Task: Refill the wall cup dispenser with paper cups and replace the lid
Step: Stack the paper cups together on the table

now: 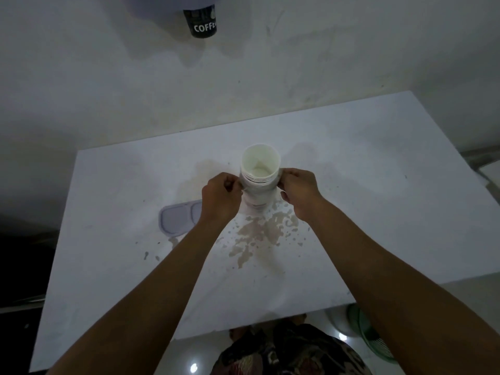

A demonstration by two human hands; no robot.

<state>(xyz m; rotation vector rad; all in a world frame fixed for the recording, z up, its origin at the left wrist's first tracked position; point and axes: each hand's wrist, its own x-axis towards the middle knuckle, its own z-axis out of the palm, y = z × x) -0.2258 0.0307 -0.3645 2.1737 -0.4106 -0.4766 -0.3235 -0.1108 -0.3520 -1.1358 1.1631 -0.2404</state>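
One stack of paper cups (259,176), about five rims showing, stands upright mid-surface (365,212); left hand (220,197) and right hand (299,190) flank it, fingers curled and pinching its sides; one lid (177,219) lies flat just left; one dark cup (200,21) hangs from the wall dispenser (162,4).

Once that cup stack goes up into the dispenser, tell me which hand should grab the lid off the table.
Left, probably. The lid lies on the table just beside the left hand; the right hand is across the cup stack. Both hands now pinch the stack.
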